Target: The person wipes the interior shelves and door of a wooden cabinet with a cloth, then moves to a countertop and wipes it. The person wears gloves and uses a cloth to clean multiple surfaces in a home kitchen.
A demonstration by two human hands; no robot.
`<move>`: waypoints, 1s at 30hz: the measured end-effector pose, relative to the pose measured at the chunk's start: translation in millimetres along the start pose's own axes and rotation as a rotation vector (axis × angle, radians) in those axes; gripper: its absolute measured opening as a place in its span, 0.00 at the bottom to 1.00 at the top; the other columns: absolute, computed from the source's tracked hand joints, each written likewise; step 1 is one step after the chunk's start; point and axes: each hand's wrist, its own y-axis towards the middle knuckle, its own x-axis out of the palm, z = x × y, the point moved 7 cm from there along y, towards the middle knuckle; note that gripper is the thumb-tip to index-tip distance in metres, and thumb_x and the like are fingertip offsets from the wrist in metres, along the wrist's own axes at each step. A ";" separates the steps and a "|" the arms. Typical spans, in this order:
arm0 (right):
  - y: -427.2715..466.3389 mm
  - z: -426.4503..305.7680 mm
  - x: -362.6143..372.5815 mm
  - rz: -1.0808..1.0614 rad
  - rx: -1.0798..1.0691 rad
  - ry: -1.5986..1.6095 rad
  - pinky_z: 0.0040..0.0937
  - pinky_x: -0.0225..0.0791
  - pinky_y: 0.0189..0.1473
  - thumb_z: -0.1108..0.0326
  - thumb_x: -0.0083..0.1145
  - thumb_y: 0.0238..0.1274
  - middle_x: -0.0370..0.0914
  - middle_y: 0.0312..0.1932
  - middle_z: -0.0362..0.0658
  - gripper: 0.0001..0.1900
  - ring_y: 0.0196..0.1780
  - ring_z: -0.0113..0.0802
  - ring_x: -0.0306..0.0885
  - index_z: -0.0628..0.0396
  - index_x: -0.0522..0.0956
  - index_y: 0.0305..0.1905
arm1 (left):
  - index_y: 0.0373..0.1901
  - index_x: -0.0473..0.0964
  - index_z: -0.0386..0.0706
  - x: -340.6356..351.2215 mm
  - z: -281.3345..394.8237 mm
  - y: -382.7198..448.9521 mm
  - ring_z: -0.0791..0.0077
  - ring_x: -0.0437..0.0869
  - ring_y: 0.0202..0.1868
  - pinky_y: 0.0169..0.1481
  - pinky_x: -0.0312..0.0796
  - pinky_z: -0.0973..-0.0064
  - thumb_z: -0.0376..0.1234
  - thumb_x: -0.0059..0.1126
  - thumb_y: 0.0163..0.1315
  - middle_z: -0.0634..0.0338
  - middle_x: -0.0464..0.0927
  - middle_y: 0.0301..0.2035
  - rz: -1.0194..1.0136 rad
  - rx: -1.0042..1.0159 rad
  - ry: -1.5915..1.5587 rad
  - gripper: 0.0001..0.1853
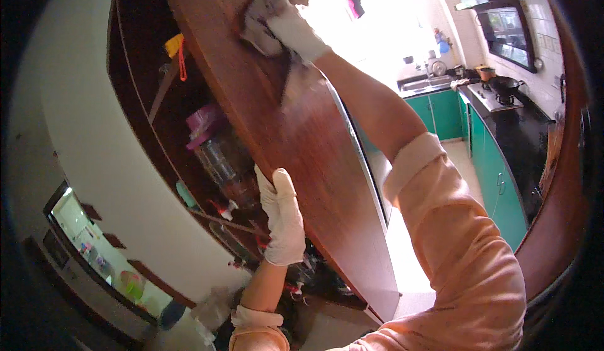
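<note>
A grey cloth (266, 23) is bunched under my gloved right hand (295, 30), high on the reddish-brown wooden side panel (302, 157) of a cabinet. My left hand (283, 219), also in a white glove, grips the panel's front edge lower down. Its thumb lies on the outer face, and the other fingers reach round to the shelf side, partly hidden. Just beyond that hand, a clear jar (214, 160) with a pink lid (205, 124) stands inside the dark cabinet.
A yellow item with an orange loop (182, 58) sits on a higher shelf. To the right is a kitchen with green cupboards (495, 171), a wok (505, 86) on a gas hob and a sink (427, 84). A wall mirror (104, 256) hangs at the lower left.
</note>
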 end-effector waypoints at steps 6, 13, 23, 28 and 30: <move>-261.3 49.2 -39.0 -0.100 0.398 0.100 0.49 0.71 0.62 0.68 0.54 0.64 0.75 0.63 0.57 0.32 0.63 0.60 0.76 0.48 0.65 0.74 | 0.80 0.47 0.35 -23.4 -16.2 -10.3 0.56 0.56 0.77 0.81 0.46 0.59 0.48 0.45 0.79 0.48 0.54 0.76 0.184 0.075 0.342 0.38; -551.5 19.5 -117.8 0.147 0.863 0.088 0.38 0.63 0.71 0.75 0.56 0.53 0.71 0.70 0.53 0.38 0.71 0.54 0.70 0.53 0.67 0.74 | 0.80 0.43 0.35 -26.2 -23.5 -25.9 0.53 0.48 0.80 0.83 0.44 0.57 0.43 0.25 0.83 0.47 0.46 0.79 -0.041 0.291 0.876 0.31; -521.0 -78.1 -76.0 -0.281 0.449 0.049 0.46 0.57 0.76 0.68 0.64 0.53 0.67 0.73 0.56 0.39 0.75 0.57 0.63 0.53 0.67 0.74 | 0.79 0.45 0.32 -21.3 -46.6 -94.4 0.50 0.52 0.79 0.82 0.47 0.56 0.52 0.18 0.81 0.40 0.48 0.77 0.147 0.067 0.484 0.37; -417.6 -99.2 -48.0 -0.375 0.054 0.029 0.54 0.66 0.70 0.54 0.63 0.56 0.70 0.69 0.55 0.32 0.71 0.58 0.67 0.50 0.74 0.67 | 0.79 0.46 0.31 2.0 -52.6 -133.9 0.51 0.52 0.79 0.82 0.47 0.57 0.53 0.20 0.81 0.41 0.48 0.78 0.211 -0.138 0.364 0.39; -403.4 -84.9 -41.0 -0.357 -0.099 -0.025 0.51 0.72 0.67 0.54 0.64 0.56 0.73 0.66 0.54 0.30 0.69 0.56 0.70 0.47 0.76 0.65 | 0.80 0.46 0.33 4.1 -61.4 -147.3 0.51 0.53 0.78 0.81 0.48 0.57 0.52 0.25 0.81 0.41 0.49 0.77 0.306 -0.235 0.342 0.38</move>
